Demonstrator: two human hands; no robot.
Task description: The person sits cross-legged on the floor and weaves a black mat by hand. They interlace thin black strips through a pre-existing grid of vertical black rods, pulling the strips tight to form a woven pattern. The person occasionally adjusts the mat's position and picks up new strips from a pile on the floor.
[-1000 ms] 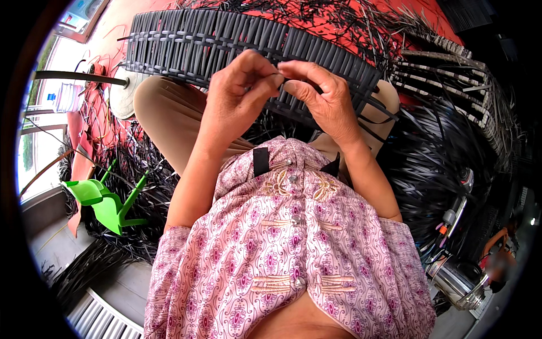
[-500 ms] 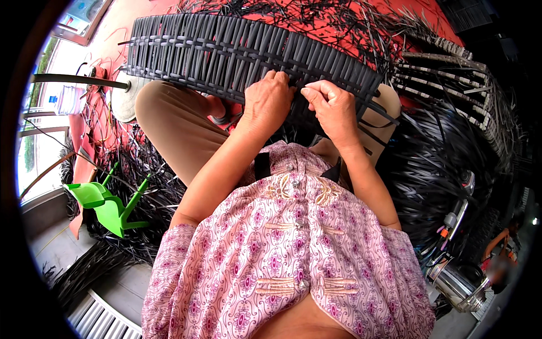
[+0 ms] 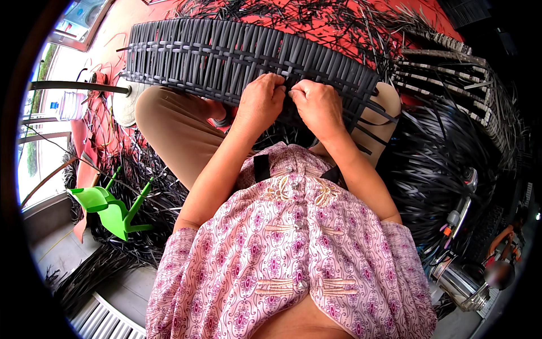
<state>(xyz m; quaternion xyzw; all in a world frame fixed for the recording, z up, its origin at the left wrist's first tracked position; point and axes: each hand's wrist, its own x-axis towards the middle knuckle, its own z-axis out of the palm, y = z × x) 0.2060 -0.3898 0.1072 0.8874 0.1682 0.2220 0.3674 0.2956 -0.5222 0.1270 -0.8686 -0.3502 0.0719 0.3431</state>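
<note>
Although strips (image 3: pixel 195 35) are filling the woven panel (image 3: pixel 333 69), loose ends (image 3: pixel 384 113) are apparently remaining unwoven, upper right; left hand (image 3: pixel 261 103) and right hand (image 3: pixel 319 107) are holding fingers bent, grip hidden from me.

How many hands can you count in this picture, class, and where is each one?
2. The left hand is over the lower part of the woven black panel; the right hand is close beside it, to its right. No other hand shows.

Likely a weaving workshop, black strips (image 3: pixel 435 164) heaped on both sides, dark woven panel (image 3: pixel 189 59)
</note>
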